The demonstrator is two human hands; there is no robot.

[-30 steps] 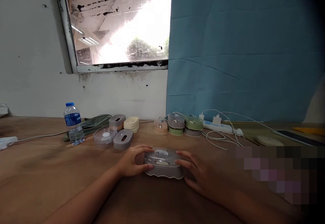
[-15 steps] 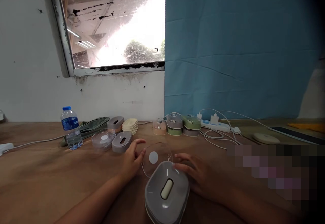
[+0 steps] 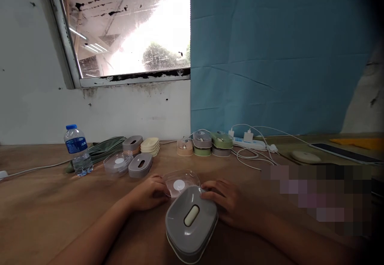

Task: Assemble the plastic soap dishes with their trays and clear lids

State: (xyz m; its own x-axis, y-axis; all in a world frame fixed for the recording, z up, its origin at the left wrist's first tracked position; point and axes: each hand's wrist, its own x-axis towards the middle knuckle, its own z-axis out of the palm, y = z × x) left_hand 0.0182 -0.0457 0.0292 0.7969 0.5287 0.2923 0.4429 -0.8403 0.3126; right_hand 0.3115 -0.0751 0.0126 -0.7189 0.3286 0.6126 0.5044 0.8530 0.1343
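Note:
A grey oval box point(image 3: 189, 225) with a pale rim and a cream bar in the slot of its top is close in front of me. Just behind it is a clear plastic lid point(image 3: 187, 175) with a round white sticker. My left hand point(image 3: 150, 193) has its fingers curled at the lid's left edge. My right hand point(image 3: 229, 201) rests at the box's far right corner, beside the lid's right edge. Its fingers are stretched and a little apart, and its thumb is hidden.
On the left are a water bottle point(image 3: 77, 151), another clear lid point(image 3: 117, 164), grey slotted tops point(image 3: 140, 165) and stacked cream trays point(image 3: 150, 146). Coloured boxes point(image 3: 202, 140) stand at the back, near a power strip point(image 3: 252, 144) with cables. A phone point(image 3: 342, 153) lies right.
My left hand has come down, and its fingers have closed at the clear lid's edge. The lid appears lower and flatter. My right hand stays by the box. The view has shifted slightly.

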